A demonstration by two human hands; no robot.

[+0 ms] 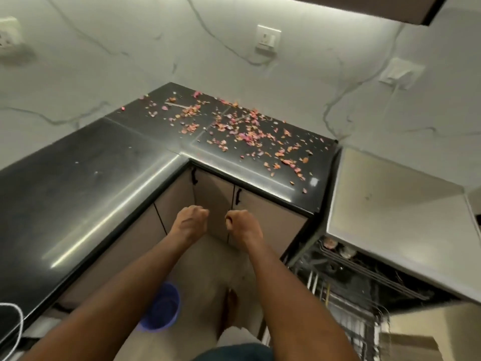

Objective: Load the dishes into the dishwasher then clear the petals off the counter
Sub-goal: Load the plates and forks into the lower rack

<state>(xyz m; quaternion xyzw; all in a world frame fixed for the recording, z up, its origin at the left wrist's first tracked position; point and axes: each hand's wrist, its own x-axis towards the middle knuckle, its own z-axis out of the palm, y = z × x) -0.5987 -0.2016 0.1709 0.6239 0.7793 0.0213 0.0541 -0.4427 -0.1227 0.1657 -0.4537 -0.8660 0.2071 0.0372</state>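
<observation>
Head view looks down into the corner of a kitchen with an L-shaped black surface (78,194). Pink and orange petals (242,131) lie scattered over its far arm, from about 12 o'clock across to 2 o'clock, thickest near the middle and thinning toward the front edge on the right. One pale strip (177,105) lies among the petals near the back corner; what it is cannot be told.

Both forearms reach forward over the floor, in front of the beige cabinet doors (213,204) under the corner. The left hand (191,221) has its fingers curled in and grips nothing. The right hand (240,222) is just beside it, apart from it, fingers likewise clenched on nothing. Neither hand touches the surface or the petals.

At 4 o'clock the dishwasher (390,214) stands next to the surface's right end, its pale top in view and a dark wire rack (346,277) showing below it; what sits in the rack is too blurred to tell.

A blue bucket (162,308) stands on the floor at 7 o'clock, beneath the left forearm, and a bare foot (230,308) shows at 6 o'clock. White sockets (268,37) sit on the marbled wall behind.
</observation>
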